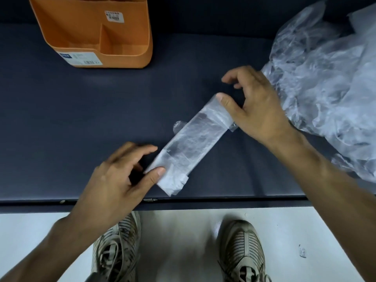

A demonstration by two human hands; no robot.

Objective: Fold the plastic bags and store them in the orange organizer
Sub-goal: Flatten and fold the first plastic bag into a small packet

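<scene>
Folding is mid-step: the left hand point(124, 180) and right hand point(252, 106) each pinch an end of the flattened bag strip point(189, 145) lying on the counter point(81, 119) between them; next, probably, fold it shorter for the orange organizer point(130, 45) beyond the left hand.

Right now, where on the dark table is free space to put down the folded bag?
The widest bare patch lies between the orange organizer and the left hand, along the table left side. Another bare strip runs behind the folded bag, between organizer and right hand. The right side is crowded by the pile of loose bags.
</scene>
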